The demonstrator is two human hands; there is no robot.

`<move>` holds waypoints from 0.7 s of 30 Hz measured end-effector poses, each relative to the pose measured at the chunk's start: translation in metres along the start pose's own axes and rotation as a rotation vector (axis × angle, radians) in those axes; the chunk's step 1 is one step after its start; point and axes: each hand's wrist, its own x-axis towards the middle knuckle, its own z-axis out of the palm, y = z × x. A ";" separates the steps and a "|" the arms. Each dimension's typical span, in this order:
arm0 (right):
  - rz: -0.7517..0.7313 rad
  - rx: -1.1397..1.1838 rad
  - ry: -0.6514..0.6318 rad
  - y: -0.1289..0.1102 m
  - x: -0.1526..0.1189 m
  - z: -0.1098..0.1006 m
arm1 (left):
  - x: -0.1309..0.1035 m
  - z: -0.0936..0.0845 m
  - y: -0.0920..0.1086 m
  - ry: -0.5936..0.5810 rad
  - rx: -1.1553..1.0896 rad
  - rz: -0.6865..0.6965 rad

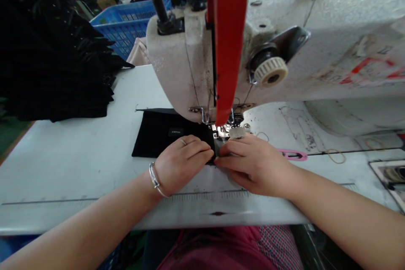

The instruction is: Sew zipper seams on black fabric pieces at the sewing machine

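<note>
A flat black fabric piece [155,137] with a small dark label [176,132] lies on the sewing machine bed, its right edge by the presser foot [220,130]. My left hand [182,160] rests over its lower right part, fingers together and closed on the edge. Facing it, my right hand [253,160] is closed, thumb and fingertips at the fabric's right corner just in front of the foot. A greyish wrap [237,133] is around one right finger. My fingers hide the fabric's corner.
The machine head [177,63] with a red guard [228,42] rises over my hands. A tall pile of black fabric pieces [53,59] stands at left. Behind is a blue basket [126,21]. A pink clip-like thing [294,155] lies right of my right hand.
</note>
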 end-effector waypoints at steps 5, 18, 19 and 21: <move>0.023 -0.048 0.000 -0.002 -0.001 0.000 | -0.002 0.001 0.001 0.025 -0.010 0.029; 0.038 -0.057 0.039 -0.002 0.003 0.001 | 0.001 0.008 -0.008 0.031 -0.036 -0.015; 0.047 -0.061 0.038 -0.002 0.003 0.002 | 0.001 0.008 -0.009 0.037 -0.023 -0.022; 0.066 -0.078 0.041 -0.002 0.003 0.003 | 0.003 0.007 -0.011 0.050 0.002 -0.025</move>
